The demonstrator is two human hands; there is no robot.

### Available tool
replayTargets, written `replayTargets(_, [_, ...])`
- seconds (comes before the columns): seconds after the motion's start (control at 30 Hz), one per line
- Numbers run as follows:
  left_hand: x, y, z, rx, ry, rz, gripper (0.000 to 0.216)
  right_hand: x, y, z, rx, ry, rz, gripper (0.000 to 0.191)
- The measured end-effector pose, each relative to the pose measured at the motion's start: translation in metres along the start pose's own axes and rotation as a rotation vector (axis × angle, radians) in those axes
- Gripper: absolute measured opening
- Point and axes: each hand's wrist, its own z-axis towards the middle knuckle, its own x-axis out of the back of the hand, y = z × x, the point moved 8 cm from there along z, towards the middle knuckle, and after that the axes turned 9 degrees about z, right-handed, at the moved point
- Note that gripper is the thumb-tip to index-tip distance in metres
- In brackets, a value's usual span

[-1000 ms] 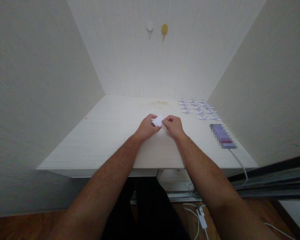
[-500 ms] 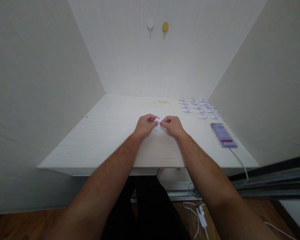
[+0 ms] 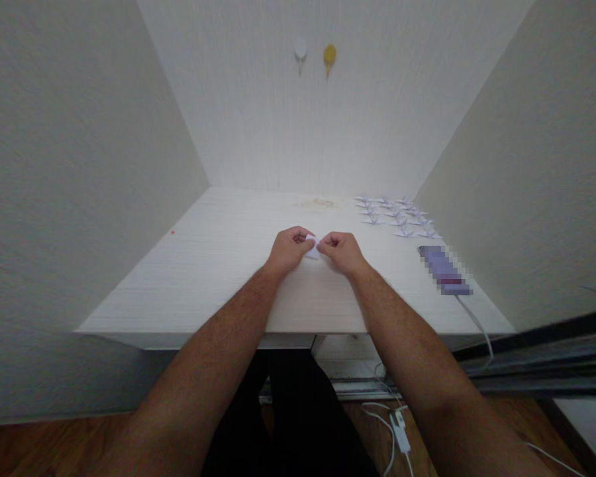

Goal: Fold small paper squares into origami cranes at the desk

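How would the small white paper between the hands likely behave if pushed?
The paper looks thin and tiny, so probably light and floppy. Pinched by the left hand and right hand, it likely creases easily and slides rather than rolls.

paper mostly hidden by fingers, phone pixelated, floor cable cut off btm

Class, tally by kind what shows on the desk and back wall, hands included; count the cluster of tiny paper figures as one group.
Hands: 2, left hand and right hand
Held paper piece: 1
Wall hooks: 2, white hook and yellow hook
Cabled flat device: 1
Far group of paper figures: 1
Total: 7
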Motion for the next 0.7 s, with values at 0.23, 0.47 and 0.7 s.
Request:
replayTargets(0.23, [0.009, -0.007, 0.004, 0.009, 0.101, -0.041, 0.022, -0.003, 0.0, 0.001, 0.035, -0.027, -0.032, 0.016])
replayTargets(0.47, [0.01, 0.0, 0.002, -0.042, 0.092, 0.03, 0.026, -0.002, 0.002, 0.002, 0.052, -0.018, -0.024, 0.016])
replayTargets(0.7, [0.011, -0.006, 0.004, -0.019, 0.121, -0.037, 0.022, 0.007, -0.001, 0.003, 0.051, 0.083, 0.051, 0.015])
